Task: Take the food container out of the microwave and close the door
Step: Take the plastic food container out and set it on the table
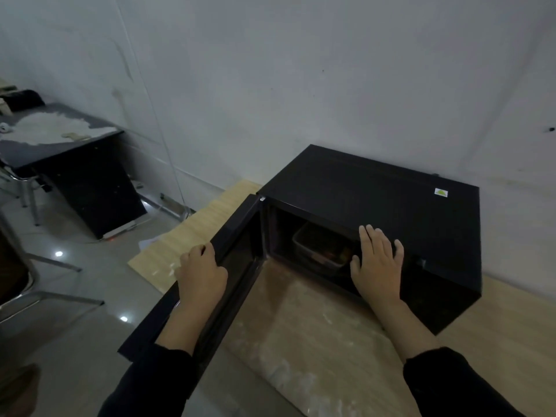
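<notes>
A black microwave (370, 188) stands on a light wooden table, against the white wall. Its door (240, 251) is swung wide open to the left. Inside the dark cavity sits a clear food container (319, 248) with brownish food in it. My left hand (201, 272) grips the top edge of the open door. My right hand (377, 260) lies flat with fingers spread on the microwave's front, just right of the cavity opening and beside the container, holding nothing.
The wooden table (316, 341) stretches in front of the microwave with pale smears on it. A dark desk (75, 164) with white clutter stands at the far left. Metal chair legs (45, 266) show on the glossy tiled floor at left.
</notes>
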